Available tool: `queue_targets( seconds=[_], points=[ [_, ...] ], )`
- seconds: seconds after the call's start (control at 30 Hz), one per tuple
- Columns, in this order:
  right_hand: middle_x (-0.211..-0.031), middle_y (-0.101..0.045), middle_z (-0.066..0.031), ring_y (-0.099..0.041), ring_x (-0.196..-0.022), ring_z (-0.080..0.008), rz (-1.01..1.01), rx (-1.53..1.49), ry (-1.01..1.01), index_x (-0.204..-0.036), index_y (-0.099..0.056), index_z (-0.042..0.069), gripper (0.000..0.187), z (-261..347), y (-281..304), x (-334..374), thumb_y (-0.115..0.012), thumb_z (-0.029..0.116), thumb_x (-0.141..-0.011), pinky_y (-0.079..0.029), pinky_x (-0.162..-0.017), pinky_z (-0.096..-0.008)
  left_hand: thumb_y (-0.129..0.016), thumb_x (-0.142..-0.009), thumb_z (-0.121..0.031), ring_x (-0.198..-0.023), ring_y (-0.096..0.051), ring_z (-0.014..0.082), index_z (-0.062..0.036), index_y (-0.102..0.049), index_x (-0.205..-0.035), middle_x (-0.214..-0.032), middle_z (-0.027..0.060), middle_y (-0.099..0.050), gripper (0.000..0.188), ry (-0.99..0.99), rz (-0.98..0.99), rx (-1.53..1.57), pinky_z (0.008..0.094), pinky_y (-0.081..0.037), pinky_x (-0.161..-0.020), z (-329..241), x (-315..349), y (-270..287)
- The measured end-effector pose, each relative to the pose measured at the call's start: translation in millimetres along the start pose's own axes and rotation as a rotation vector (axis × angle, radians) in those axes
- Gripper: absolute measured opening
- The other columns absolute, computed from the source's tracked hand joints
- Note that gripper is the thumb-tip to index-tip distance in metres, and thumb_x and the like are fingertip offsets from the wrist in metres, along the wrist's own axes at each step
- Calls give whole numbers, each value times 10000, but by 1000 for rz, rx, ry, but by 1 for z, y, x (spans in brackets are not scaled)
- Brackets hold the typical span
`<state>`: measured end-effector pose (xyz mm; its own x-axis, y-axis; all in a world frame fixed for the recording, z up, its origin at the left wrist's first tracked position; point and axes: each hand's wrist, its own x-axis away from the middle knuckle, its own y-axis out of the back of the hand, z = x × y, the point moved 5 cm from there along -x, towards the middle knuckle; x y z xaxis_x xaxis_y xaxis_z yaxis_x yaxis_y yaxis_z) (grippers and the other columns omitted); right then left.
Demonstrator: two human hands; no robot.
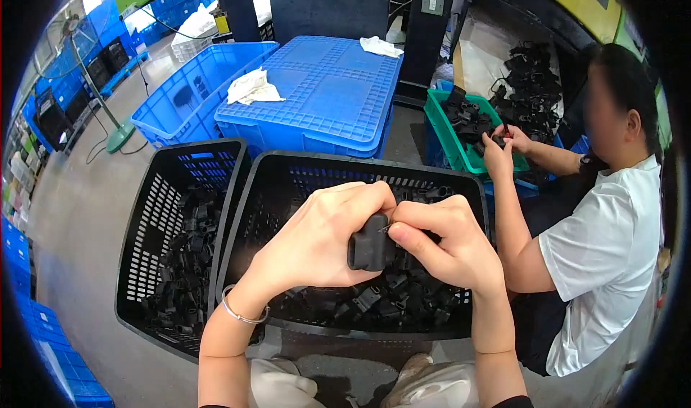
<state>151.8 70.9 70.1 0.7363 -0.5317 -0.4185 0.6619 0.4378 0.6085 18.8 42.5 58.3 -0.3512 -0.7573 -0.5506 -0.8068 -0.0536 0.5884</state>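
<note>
My left hand (324, 224) is wrapped round a black moulded plastic part (371, 244), held up above a large black crate. Its rounded, blocky end faces me. At the part's right edge, my right hand (450, 246) is closed in a pinch of thumb and forefinger. A thin, pale sliver (386, 228) shows at those fingertips; its kind is too small to tell. Below both hands, many similar black plastic parts (389, 300) lie in the large black crate (353, 163).
A second black crate (144, 242) with black parts stands at left. Beyond are an open blue bin (165, 109) and a lidded blue box (317, 69) with white cloths (253, 87). At right, a seated co-worker (604, 228) handles a part over a green basket (439, 123).
</note>
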Motion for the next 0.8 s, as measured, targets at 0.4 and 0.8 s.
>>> queue_targets(
  seconds=[0.4,0.8],
  points=[
    [-524,-456,-11,-400,-449,-81,54,-336,-88,-723,-554,8,282,-13,-5,3,-547,210,-918,-297,-435,-239,-728,-559,-75,-770,-569,335,-24,-466,-902,-788,119,-535,434,56,155,126,378,-457,-677,-4,-1,2],
    [-512,-432,-84,-404,-434,-140,-5,-90,-109,-767,-587,-9,186,-8,-3,-1,-580,142,-876,-329,-444,-285,-704,-518,-139,-586,-496,244,-40,-485,-831,-672,80,-479,395,58,24,97,314,-388,-551,13,2,-9]
  ],
)
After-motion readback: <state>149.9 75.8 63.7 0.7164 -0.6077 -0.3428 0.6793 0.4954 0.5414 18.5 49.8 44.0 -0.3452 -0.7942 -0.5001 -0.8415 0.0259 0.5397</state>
